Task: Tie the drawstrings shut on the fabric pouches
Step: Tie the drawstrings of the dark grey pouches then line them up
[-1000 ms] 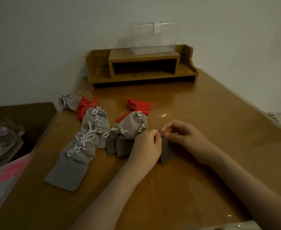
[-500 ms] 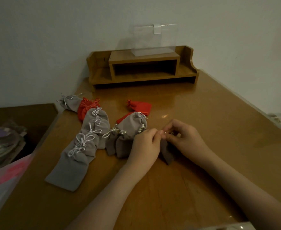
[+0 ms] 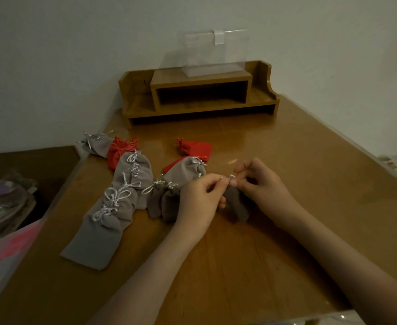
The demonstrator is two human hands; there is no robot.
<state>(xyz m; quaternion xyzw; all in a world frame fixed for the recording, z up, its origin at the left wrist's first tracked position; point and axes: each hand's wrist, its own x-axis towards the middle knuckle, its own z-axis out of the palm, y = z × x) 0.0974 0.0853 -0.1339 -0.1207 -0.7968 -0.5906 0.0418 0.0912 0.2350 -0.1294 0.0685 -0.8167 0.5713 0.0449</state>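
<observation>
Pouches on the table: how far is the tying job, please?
Done: the grey pouches at the left show white bows. In hand: left hand and right hand pinch the drawstring of a dark grey pouch. Left: only this one, it seems; knots on the red pouches are too small to judge.

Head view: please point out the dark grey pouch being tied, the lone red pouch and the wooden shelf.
dark grey pouch (image 3: 237, 205), head view, fabric body.
lone red pouch (image 3: 196, 148), head view, cloth middle.
wooden shelf (image 3: 169, 77), head view, top board.

One camera, worn on the person's head, looks forward and down over the worktop (image 3: 310, 174) toward the wooden shelf (image 3: 202, 109). The worktop end far from the shelf is closest.
</observation>
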